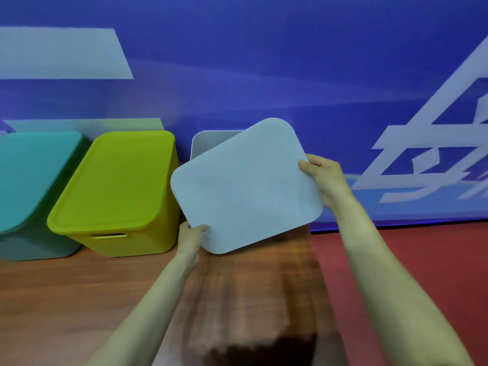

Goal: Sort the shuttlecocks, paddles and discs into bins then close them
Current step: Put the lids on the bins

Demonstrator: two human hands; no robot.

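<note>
Wooden table (79,299) against blue wall (264,62). Teal bin (31,186) and green bin (118,196) lidded, side by side. Grey bin (211,141) open, mostly hidden behind pale grey lid (245,186), tilted above it. My right hand (323,178) pinches its right edge; left hand (190,237) pinches the near-left edge.

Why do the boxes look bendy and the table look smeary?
Head view: the wide lens bows things near the edges, so the teal bin and green bin lean and curve. Motion blur smears the table grain and softens the edges of the lid, held by the left hand and right hand. Lighting is soft; no glare.
</note>
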